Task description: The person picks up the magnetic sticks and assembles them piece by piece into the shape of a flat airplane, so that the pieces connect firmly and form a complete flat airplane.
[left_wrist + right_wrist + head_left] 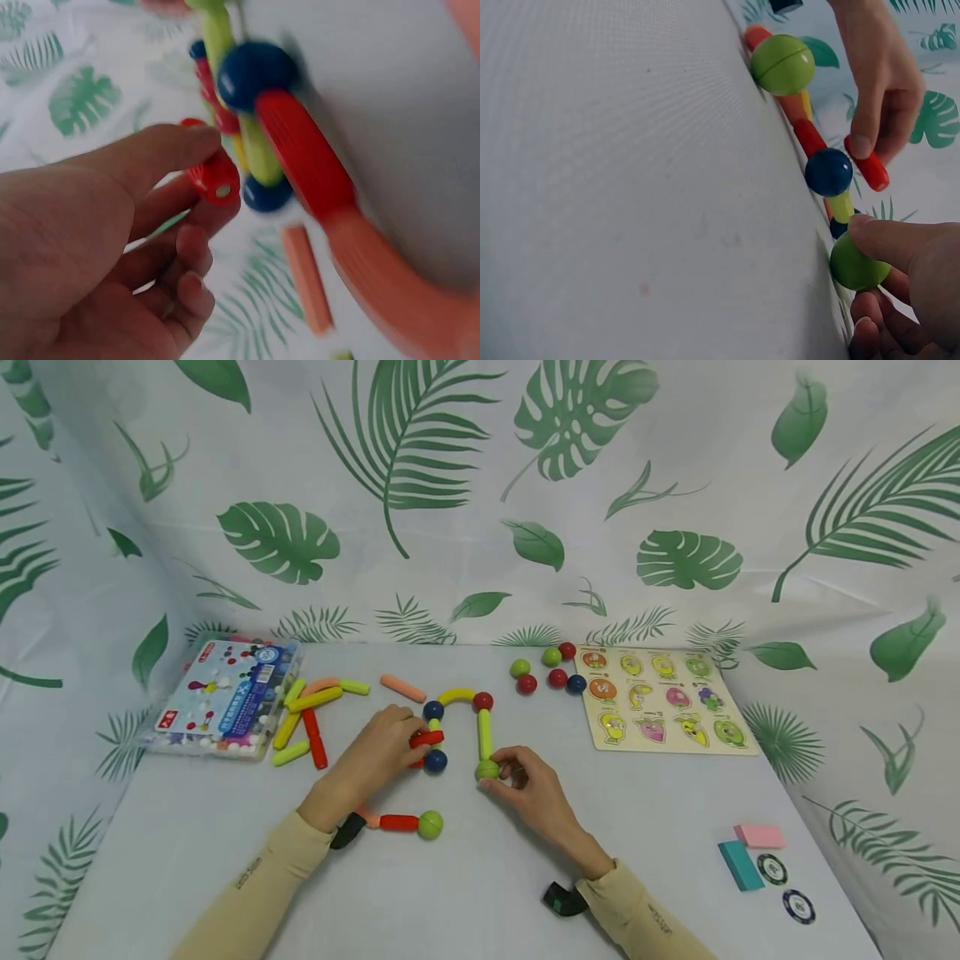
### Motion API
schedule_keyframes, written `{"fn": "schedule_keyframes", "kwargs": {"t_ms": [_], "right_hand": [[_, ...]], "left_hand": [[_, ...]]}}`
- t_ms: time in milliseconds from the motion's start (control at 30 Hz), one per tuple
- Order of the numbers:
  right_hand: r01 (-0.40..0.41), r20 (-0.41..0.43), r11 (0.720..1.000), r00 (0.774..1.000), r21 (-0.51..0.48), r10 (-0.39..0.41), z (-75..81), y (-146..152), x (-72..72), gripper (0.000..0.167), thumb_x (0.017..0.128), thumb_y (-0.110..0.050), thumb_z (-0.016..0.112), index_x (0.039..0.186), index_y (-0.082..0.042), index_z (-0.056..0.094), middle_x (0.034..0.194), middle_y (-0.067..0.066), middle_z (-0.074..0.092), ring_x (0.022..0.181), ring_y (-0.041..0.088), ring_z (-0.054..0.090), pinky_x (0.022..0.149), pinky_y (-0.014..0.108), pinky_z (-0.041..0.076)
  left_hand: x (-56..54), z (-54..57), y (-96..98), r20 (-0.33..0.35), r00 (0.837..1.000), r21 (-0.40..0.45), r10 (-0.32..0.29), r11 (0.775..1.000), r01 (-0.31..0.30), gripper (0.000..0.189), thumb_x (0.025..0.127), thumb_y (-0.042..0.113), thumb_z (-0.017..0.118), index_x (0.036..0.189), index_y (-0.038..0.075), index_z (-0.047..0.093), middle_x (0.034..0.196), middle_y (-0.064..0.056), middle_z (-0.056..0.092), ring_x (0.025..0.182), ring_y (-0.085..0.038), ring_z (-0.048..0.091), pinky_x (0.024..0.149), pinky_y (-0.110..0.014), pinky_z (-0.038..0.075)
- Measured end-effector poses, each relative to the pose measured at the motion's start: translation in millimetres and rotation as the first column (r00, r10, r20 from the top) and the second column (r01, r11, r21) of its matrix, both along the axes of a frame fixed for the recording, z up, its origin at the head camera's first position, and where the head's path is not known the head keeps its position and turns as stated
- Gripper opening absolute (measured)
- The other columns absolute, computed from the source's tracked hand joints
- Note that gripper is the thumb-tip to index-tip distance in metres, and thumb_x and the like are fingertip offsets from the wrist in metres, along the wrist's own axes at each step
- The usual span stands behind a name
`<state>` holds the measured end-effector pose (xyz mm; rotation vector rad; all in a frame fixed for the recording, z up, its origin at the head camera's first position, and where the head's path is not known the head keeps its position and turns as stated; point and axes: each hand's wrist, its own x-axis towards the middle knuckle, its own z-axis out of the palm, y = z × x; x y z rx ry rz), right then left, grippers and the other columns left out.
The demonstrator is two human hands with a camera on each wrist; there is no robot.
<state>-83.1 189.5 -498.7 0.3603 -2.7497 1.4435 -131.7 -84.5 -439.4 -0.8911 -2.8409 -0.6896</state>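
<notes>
My left hand [382, 747] pinches a short red rod [427, 738] between thumb and fingers, above a joined ball-and-rod shape. In the left wrist view the rod's end shows a pale magnet-like dot. With thumb and fingers, my right hand [536, 793] grips a green ball [487, 769] at the lower end of a yellow-green rod [484, 733]. That rod meets a red ball [483, 701], from which a curved yellow rod [454, 695] runs to a blue ball [432, 710]. A second blue ball [435, 762] sits below, with a red rod [307, 154] joined to an orange curved piece [397, 285].
Nearer me lies a red rod [398, 822] with a green ball [431, 825]. Loose rods [315, 698] and a boxed set [225, 693] are at left. Several balls [557, 677] and a fruit-picture board [667, 702] stand back right; blocks [741, 866] and chips [798, 907] lie right.
</notes>
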Motion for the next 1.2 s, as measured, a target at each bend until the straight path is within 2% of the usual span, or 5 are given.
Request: {"fn": "schedule_keyframes", "kwargs": {"t_ms": [167, 333, 733, 967, 1200], "right_hand": [[-0.004, -0.011, 1.0, 1.0, 0.008, 0.004, -0.5, 0.1, 0.2, 0.036, 0.087, -0.026, 0.082, 0.117, -0.018, 0.065, 0.094, 0.002, 0.063, 0.081, 0.018, 0.057, 0.068, 0.02, 0.046], [-0.011, -0.014, 1.0, 1.0, 0.017, 0.011, -1.0, 0.4, 0.2, 0.038, 0.086, -0.027, 0.082, 0.118, -0.016, 0.065, 0.094, 0.002, 0.063, 0.08, 0.016, 0.056, 0.068, 0.02, 0.046], [-0.019, -0.019, 1.0, 1.0, 0.011, 0.019, 0.9, 2.7, -0.6, 0.037, 0.086, -0.027, 0.083, 0.117, -0.017, 0.065, 0.095, 0.001, 0.064, 0.083, 0.017, 0.058, 0.069, 0.021, 0.048], [-0.018, -0.023, 1.0, 1.0, 0.006, 0.018, 0.1, 4.6, -0.2, 0.037, 0.085, -0.025, 0.084, 0.117, -0.019, 0.066, 0.095, 0.002, 0.064, 0.083, 0.019, 0.059, 0.069, 0.021, 0.048], [-0.016, -0.028, 1.0, 0.999, 0.006, 0.017, -0.4, 5.6, -0.6, 0.036, 0.085, -0.024, 0.083, 0.116, -0.019, 0.066, 0.095, 0.002, 0.064, 0.083, 0.019, 0.059, 0.069, 0.021, 0.048]], "left_hand": [[5.8, 1.1, 23.8, 0.076, 0.986, 0.0, -0.149, 0.989, 0.15, 0.019, 0.089, 0.018, 0.08, 0.104, 0.007, 0.076, 0.096, -0.003, 0.066, 0.089, -0.017, 0.056, 0.084, -0.033, 0.052], [7.1, -2.9, 36.2, 0.082, 0.972, -0.048, -0.219, 0.973, 0.224, 0.016, 0.09, 0.019, 0.079, 0.102, 0.009, 0.077, 0.092, 0.0, 0.064, 0.087, -0.015, 0.055, 0.081, -0.029, 0.049], [7.5, -4.3, 43.7, 0.14, 0.971, -0.094, -0.195, 0.973, 0.209, 0.017, 0.089, 0.021, 0.08, 0.102, 0.01, 0.077, 0.091, 0.001, 0.062, 0.085, -0.014, 0.051, 0.077, -0.026, 0.047], [7.6, -4.9, 43.7, 0.147, 0.967, -0.053, -0.211, 0.974, 0.22, 0.018, 0.088, 0.019, 0.081, 0.102, 0.009, 0.076, 0.092, 0.0, 0.063, 0.085, -0.014, 0.051, 0.076, -0.026, 0.047], [6.0, -8.4, 36.3, 0.155, 0.962, -0.005, -0.225, 0.974, 0.228, 0.033, 0.086, 0.02, 0.082, 0.114, 0.005, 0.074, 0.105, -0.005, 0.065, 0.095, -0.018, 0.057, 0.086, -0.034, 0.051]]}}
